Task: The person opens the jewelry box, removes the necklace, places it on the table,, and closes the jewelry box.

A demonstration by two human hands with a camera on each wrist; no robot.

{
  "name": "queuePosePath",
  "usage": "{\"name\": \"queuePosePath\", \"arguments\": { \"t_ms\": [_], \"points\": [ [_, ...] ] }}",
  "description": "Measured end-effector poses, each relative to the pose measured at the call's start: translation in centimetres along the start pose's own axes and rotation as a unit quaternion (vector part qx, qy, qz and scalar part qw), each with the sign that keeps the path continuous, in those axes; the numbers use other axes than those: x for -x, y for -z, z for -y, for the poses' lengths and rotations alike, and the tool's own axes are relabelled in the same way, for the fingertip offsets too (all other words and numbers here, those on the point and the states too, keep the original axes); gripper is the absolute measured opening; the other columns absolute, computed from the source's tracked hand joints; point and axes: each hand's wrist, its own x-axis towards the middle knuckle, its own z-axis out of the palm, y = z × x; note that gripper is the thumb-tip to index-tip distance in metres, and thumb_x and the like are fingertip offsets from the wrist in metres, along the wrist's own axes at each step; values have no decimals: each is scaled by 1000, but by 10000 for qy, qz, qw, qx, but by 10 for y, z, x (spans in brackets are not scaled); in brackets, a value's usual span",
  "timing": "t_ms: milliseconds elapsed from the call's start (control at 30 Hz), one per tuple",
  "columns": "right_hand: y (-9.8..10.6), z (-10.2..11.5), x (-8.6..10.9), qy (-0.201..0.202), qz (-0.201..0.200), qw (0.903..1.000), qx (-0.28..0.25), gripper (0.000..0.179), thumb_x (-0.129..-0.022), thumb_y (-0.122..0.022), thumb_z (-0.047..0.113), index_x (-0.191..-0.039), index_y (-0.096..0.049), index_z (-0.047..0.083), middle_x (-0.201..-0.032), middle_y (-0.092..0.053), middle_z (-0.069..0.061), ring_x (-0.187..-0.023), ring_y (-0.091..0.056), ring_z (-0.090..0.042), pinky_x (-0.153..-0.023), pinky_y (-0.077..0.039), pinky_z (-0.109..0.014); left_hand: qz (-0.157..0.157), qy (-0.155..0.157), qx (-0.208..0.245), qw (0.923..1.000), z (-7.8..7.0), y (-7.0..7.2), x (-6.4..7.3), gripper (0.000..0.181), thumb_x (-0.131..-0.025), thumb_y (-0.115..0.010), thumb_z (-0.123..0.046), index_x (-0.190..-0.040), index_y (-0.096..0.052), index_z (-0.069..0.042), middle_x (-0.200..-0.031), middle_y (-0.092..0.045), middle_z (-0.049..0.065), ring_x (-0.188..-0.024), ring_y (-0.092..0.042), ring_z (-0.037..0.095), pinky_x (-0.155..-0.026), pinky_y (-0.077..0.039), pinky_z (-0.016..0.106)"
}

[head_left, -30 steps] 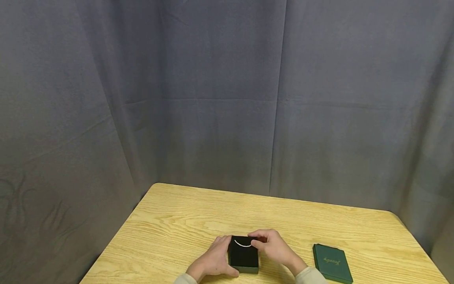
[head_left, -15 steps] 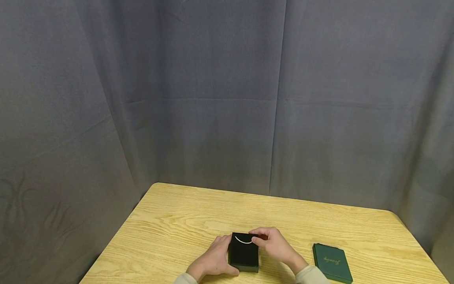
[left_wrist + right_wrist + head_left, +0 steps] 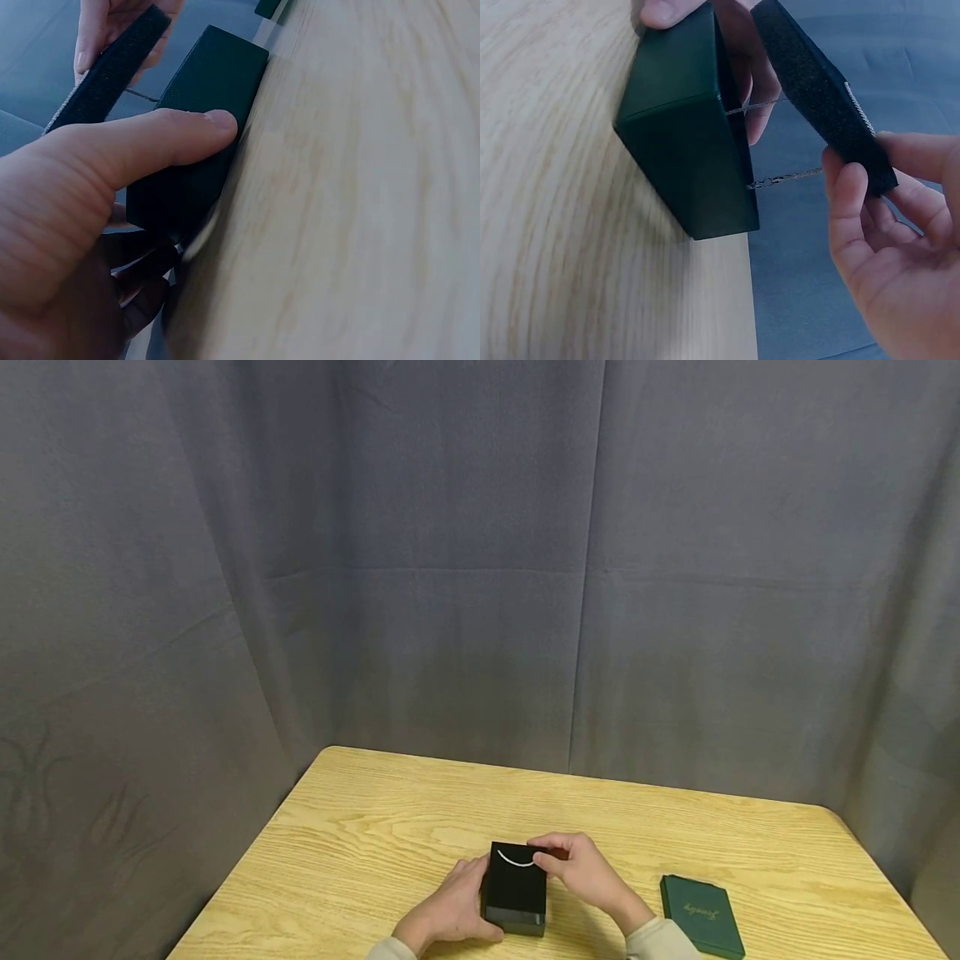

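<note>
A dark green jewelry box base [image 3: 516, 922] stands on the table, gripped along its sides by my left hand [image 3: 452, 906], whose thumb lies on the near wall in the left wrist view. My right hand [image 3: 588, 877] pinches the far right corner of a black foam insert [image 3: 810, 86]. That insert is tilted up out of the box, its far edge raised. Across its top curves a silver chain [image 3: 514, 862]. In the right wrist view two chain strands [image 3: 791, 178] run from the insert's underside down into the box, where their ends are hidden.
A green lid [image 3: 702, 914] with gold lettering lies on the wooden table [image 3: 420, 810] to the right of my right hand. Grey curtains [image 3: 465, 568] hang behind the table and along its left side.
My right hand has risen slightly and moved away from me, lifting the insert's far edge higher out of the box. My left hand and the lid have stayed in place.
</note>
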Motion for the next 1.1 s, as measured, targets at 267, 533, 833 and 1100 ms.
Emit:
{"name": "queuePosePath", "arguments": {
  "t_ms": [267, 533, 833, 1100],
  "points": [
    [0, 30, 8, 59, 91, 9999, 40, 23, -93, -57, 2, -111, -63, -10, -107, -64, -20, -90, -62, -25, -75, -51, -48, -2, -42, -41, 10000, 1, 0, -1, 104, -63, -86, -33, -147, -28, -17, -136, -45, -1, -119, -38, 18, -100, -32, 43],
    [0, 21, 6, 84, 112, 9999, 2, 23, -93, -57, 2, -111, -63, -10, -108, -64, -20, -91, -62, -25, -75, -51, -47, -5, -36, -61, 10000, 1, 1, 0, 107, -64, -85, -42, -149, -25, -16, -141, -42, 1, -126, -35, 23, -102, -30, 48],
    [-1, -1, 0, 5, -38, 10000, 39, 25, -93, -60, 10, -112, -65, -4, -109, -65, -15, -88, -62, -19, -73, -52, -44, -11, 477, 442, 9979, -11, 16, 8, 91, -78, -71, -53, -145, -31, -6, -142, -38, 12, -128, -35, 30, -99, -33, 54],
    [-1, 17, 6, 60, 8, 9998, 173, 21, -92, -58, 3, -109, -65, -8, -106, -65, -18, -86, -62, -22, -72, -52, -45, -407, 483, 659, 9958, -17, 24, 8, 60, -92, -55, -50, -129, -46, -4, -122, -48, 7, -111, -49, 27, -88, -44, 44]
  ]
}}
